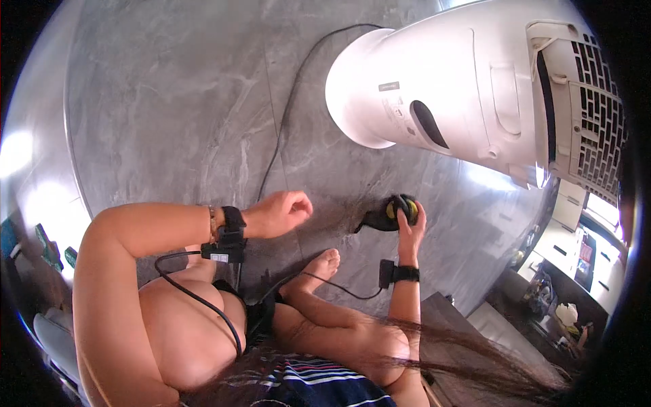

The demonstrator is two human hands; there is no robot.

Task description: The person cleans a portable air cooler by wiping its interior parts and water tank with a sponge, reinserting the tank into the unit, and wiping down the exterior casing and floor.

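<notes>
My right hand (411, 227) reaches out at centre right, its fingers wrapped round a small round black and yellow object (401, 207). A black flap or cloth-like piece (377, 221) extends from that object's left side over the grey floor. Left of it, my left hand (281, 213) hangs above the floor with its fingers curled in and nothing visible in them. Both wrists carry black straps with small boxes and cables. Beyond my right hand stands a large white appliance (434, 81) with a vented panel on its right end.
A black cable (288, 112) runs across the grey tiled floor (169, 102) from the appliance towards my legs. My bare foot (321, 266) rests near the middle. Cabinets and a dark counter (512, 288) holding bags and small items stand at the right.
</notes>
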